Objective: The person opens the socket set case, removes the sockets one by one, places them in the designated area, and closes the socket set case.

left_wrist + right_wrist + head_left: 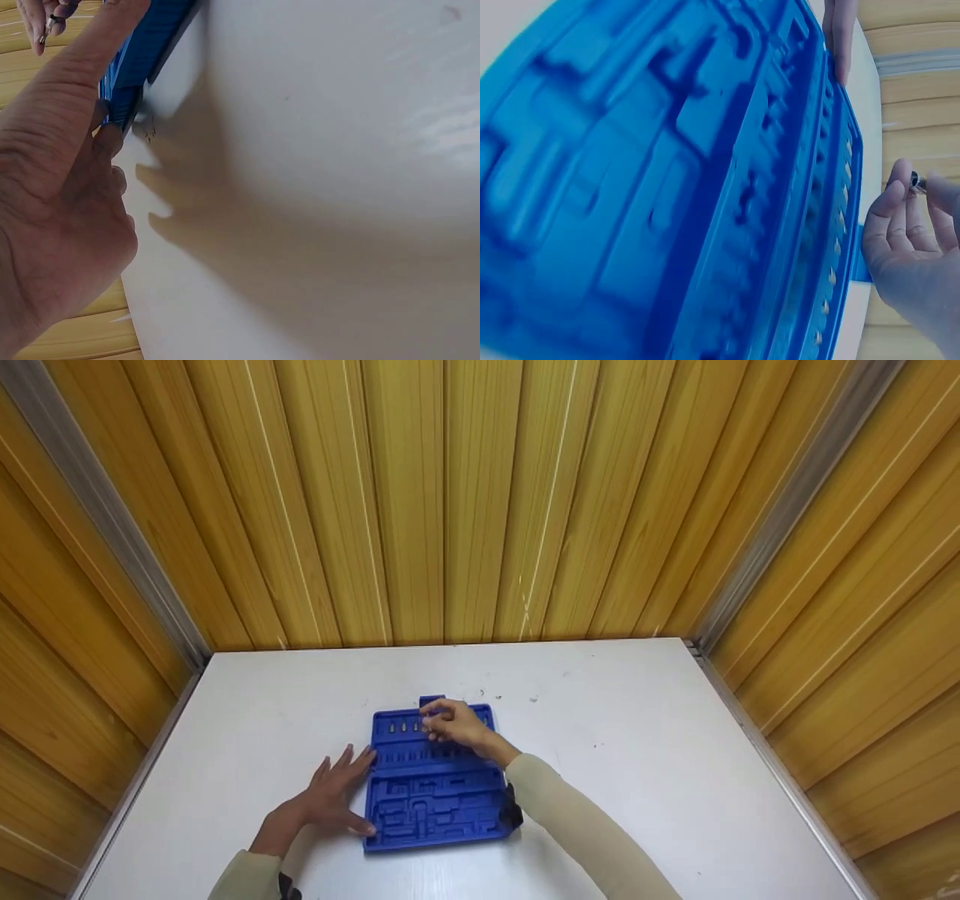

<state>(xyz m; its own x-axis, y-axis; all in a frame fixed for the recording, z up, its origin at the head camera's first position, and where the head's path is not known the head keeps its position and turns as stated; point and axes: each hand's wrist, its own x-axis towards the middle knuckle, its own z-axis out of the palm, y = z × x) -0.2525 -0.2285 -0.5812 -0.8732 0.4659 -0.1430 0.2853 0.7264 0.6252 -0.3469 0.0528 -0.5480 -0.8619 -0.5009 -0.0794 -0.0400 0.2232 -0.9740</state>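
A blue plastic tool case lies opened flat on the white table, with moulded slots in both halves. Several small metal bits stand in a row along its far half; the same row shows along the edge in the right wrist view. Over that far half, my right hand pinches a small metal socket between thumb and fingers, held above the case. My left hand rests with spread fingers against the case's left edge, its thumb near the front corner.
The white table extends around the case, with small dark specks behind it. Yellow corrugated walls stand at the back and on both sides. A blue latch or handle juts from the case's far edge.
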